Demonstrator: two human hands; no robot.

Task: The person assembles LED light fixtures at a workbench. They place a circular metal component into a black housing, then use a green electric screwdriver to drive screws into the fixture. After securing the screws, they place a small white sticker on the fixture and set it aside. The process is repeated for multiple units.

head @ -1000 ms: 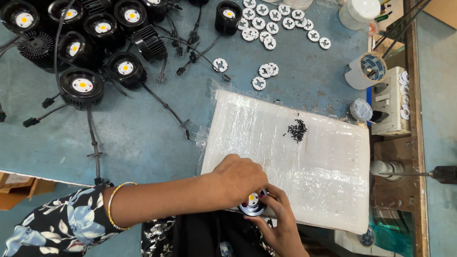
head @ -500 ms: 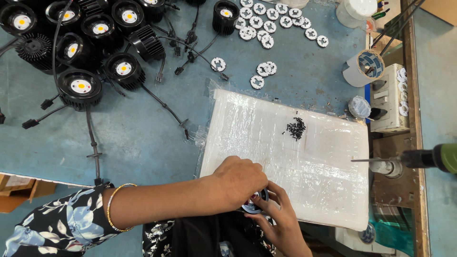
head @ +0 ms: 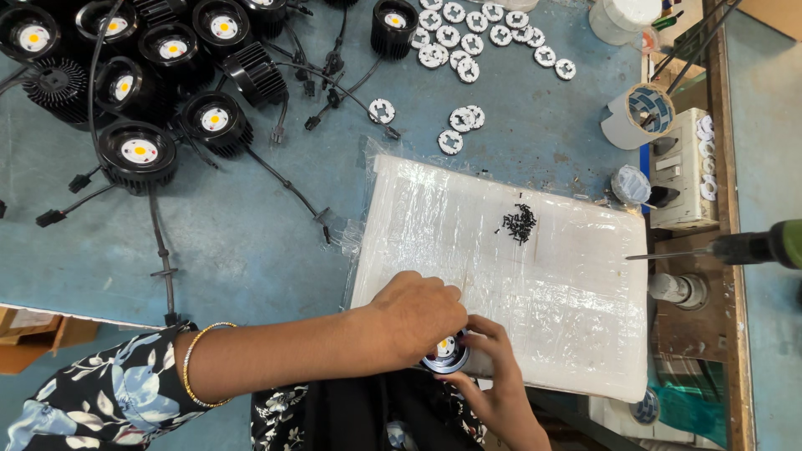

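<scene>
At the near edge of the plastic-wrapped white board (head: 535, 284), both hands meet over one small round LED lamp module (head: 445, 352). Left hand (head: 415, 316) curls over its top, fingers closed on it; right hand (head: 493, 376) cups it from below. Pile of black screws (head: 519, 223) lies mid-board; electric screwdriver (head: 735, 248) hangs at right.
</scene>
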